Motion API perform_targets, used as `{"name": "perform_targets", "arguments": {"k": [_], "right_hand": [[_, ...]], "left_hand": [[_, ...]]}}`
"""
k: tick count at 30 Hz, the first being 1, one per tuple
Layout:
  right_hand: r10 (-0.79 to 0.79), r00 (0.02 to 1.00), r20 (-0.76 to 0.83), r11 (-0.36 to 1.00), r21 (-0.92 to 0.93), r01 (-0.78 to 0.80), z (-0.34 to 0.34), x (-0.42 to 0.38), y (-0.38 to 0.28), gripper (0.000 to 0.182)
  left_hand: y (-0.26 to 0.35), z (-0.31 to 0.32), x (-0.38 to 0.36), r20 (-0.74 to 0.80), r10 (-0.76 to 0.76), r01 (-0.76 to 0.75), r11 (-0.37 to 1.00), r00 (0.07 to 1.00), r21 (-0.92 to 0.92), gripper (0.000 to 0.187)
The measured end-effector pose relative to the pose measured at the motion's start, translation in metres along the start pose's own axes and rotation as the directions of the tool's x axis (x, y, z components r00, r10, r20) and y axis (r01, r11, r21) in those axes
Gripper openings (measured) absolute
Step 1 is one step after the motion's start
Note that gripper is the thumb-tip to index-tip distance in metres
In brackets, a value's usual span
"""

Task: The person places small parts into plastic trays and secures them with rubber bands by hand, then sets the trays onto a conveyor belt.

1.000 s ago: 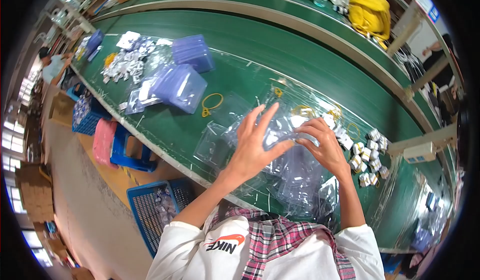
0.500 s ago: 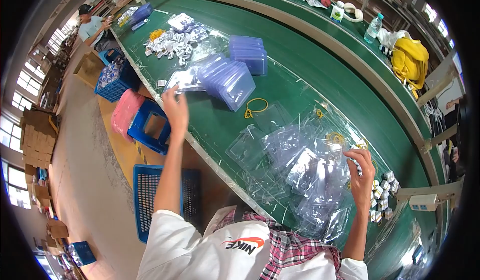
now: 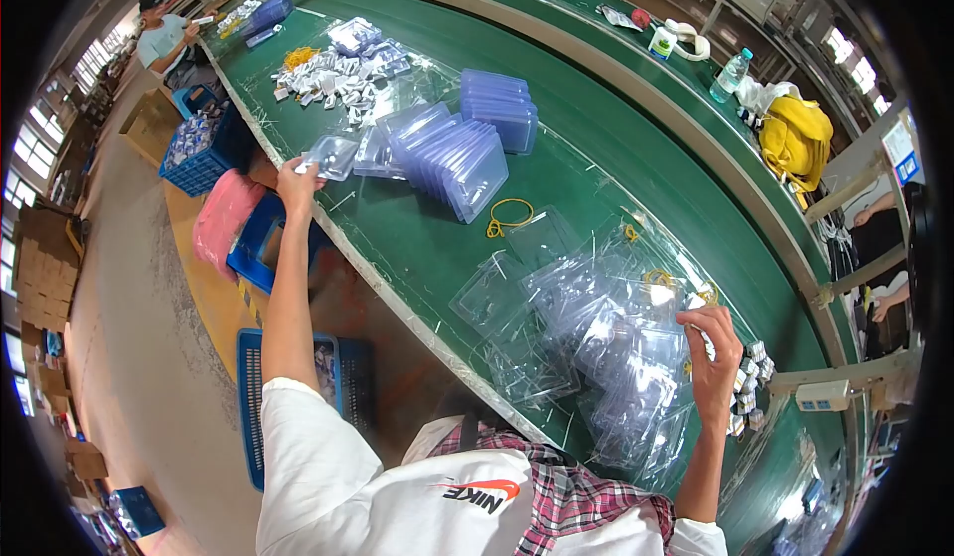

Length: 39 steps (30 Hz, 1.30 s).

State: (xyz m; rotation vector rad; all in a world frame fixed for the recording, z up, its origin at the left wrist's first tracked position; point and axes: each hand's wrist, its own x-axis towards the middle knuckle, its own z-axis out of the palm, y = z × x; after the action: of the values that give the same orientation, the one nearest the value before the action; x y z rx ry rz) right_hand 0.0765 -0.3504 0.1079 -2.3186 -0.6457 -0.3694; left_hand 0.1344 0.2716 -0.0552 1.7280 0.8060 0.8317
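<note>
At the near belt edge, my left hand [image 3: 296,186] has its fingers closed on the end of a clear plastic shell [image 3: 334,157]. A small white piece [image 3: 306,167] shows right at these fingertips. Beside the shell, a fanned stack of bluish clear shells [image 3: 452,163] lies on the green belt. My right hand [image 3: 714,352] hovers by the right side of a heap of clear plastic sleeves [image 3: 621,357]. Its fingers are loosely curled, with a gap between thumb and forefinger. Small white boxes [image 3: 747,389] are piled just right of it.
White pieces [image 3: 343,84] are heaped farther up the belt, near another stack of shells [image 3: 499,109]. A yellow rubber band [image 3: 511,212] lies mid-belt. Blue crates [image 3: 204,149] and a stool with a pink cover [image 3: 227,216] stand along the near side. A person [image 3: 164,44] works at the far end.
My left hand has moved left and closed on the clear shell, which has come away from the stack toward the belt edge. My right hand has stayed almost in place, its fingers curling slightly more.
</note>
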Motion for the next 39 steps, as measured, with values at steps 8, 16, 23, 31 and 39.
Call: {"name": "perform_targets", "arguments": {"k": [8,16,23,31,39], "right_hand": [[-0.028,0.999,0.015,0.998,0.049,0.027,0.005,-0.008,-0.022,0.020],[-0.119,0.992,0.029,0.937,0.334,0.103,0.021,0.002,-0.055,0.055],[0.103,0.988,0.117,0.780,0.607,-0.153,0.001,-0.030,-0.030,0.040],[0.054,0.997,-0.060,0.959,0.280,-0.035,0.021,-0.033,-0.033,0.041],[-0.028,0.987,-0.159,0.999,-0.026,0.025,0.033,-0.032,-0.010,0.049]], "left_hand": [[0.058,-0.059,-0.076,0.229,-0.048,0.199,0.685,0.972,-0.701,0.020],[0.159,0.031,-0.355,0.994,-0.019,0.917,-0.387,-0.110,0.094,0.041],[0.195,0.052,-0.416,0.966,0.214,0.818,0.576,-0.144,-0.006,0.052],[0.224,0.078,-0.411,1.000,0.012,0.892,0.452,0.003,-0.008,0.076],[0.212,0.102,-0.417,0.997,-0.076,0.925,0.380,0.003,0.026,0.071]]}}
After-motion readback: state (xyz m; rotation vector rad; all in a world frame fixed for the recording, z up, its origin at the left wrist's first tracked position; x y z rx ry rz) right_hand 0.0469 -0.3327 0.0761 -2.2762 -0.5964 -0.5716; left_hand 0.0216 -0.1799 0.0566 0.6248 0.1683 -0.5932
